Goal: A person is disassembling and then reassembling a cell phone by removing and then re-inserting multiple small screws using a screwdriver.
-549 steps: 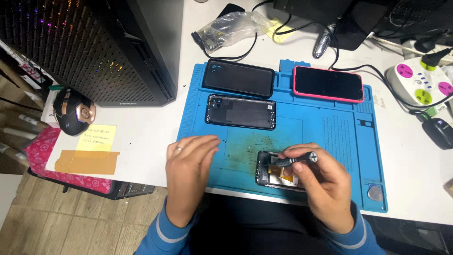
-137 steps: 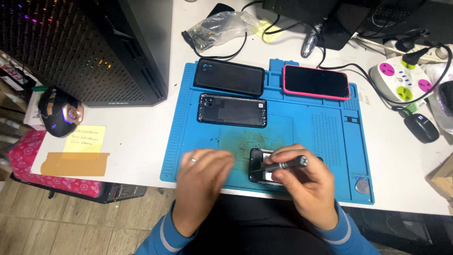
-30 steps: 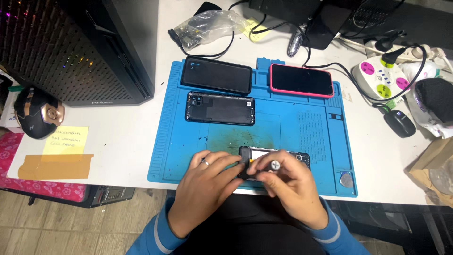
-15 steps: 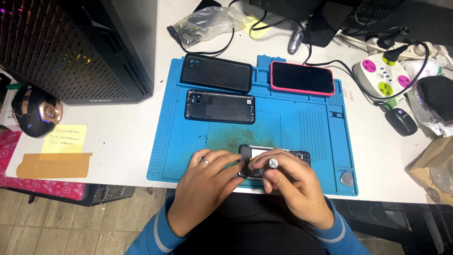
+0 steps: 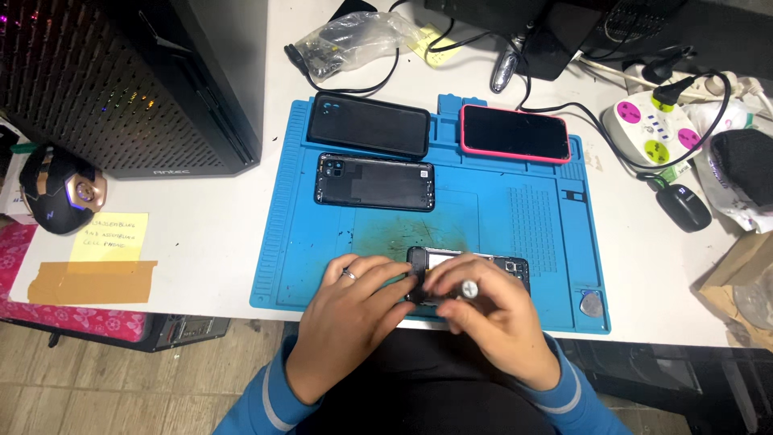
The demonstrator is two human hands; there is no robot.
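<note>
Hands meet over an open phone lying at the near edge of the blue mat. The left hand grips the phone's left end. The right hand pinches a screwdriver standing on it.

head camera, steeply down, mat near

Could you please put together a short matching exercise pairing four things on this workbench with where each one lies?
Things:
1. pink-cased phone
2. opened phone
3. yellow sticky note
4. grey pick

Places:
A. on the white table, left of the blue mat
B. far right part of the mat
C. near right corner of the mat
D. under the left hand and right hand

Pairs: 1-B, 2-D, 3-A, 4-C
</note>
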